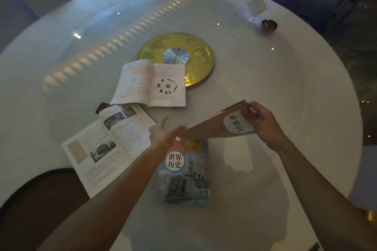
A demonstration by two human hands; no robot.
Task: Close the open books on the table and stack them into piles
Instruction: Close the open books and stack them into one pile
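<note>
A closed history book with a warship cover [184, 177] lies flat on the white round table [265, 79] near me. Above it I hold a second closed book [216, 124], tilted, lifted off the table. My right hand [263, 122] pinches its far right corner; my left hand [163, 134] grips its near left corner. An open book [151, 83] lies further away by the gold disc. Another open book [106, 149] lies to the left, its far edge tucked under the first open book.
A gold turntable disc [195, 55] sits at the table's middle. A small brass bowl [269, 25] and a clear plastic wrapper [255, 4] stand at the far right. A dark chair back [40, 210] is at the near left edge.
</note>
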